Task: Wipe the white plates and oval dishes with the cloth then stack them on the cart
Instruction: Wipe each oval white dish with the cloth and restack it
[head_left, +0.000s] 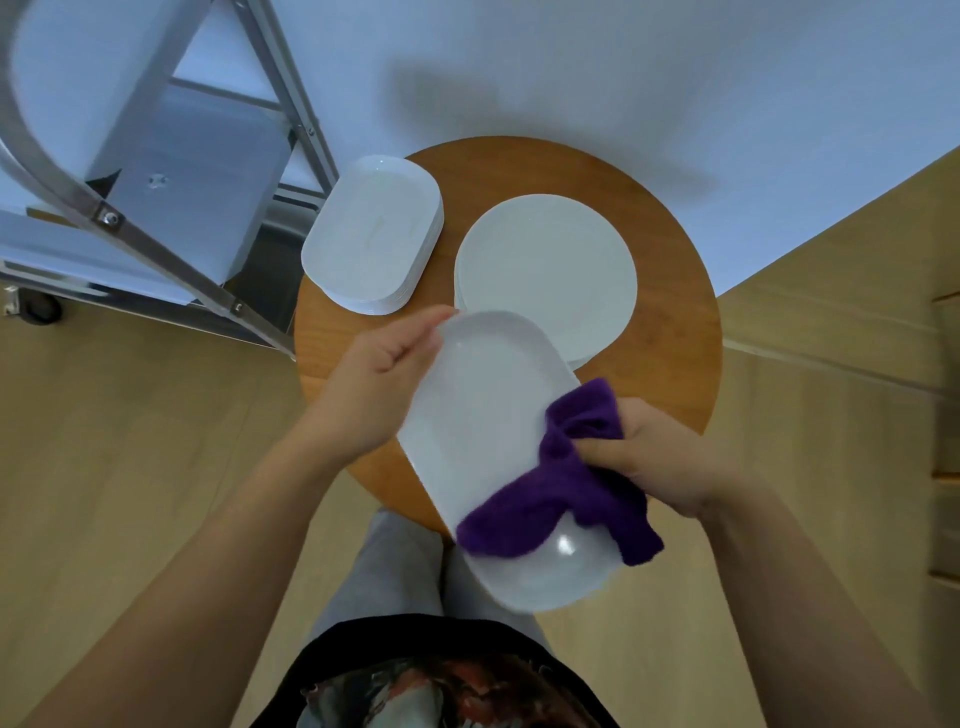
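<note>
My left hand (376, 382) grips the far left rim of a white oval dish (483, 415), holding it above the near edge of the round wooden table (670, 322). My right hand (660, 457) is closed on a bunched purple cloth (561, 499) that lies across the dish's near right part. A stack of white oval dishes (371, 234) sits on the table's left side. Beside it, on the right, is a stack of round white plates (545, 265). The dish I hold overlaps the near edge of the plate stack.
A metal cart (171, 171) with shiny tube legs and grey shelves stands at the left, close to the table's edge. A white wall runs behind the table. Wooden floor surrounds it, and my legs are right under the held dish.
</note>
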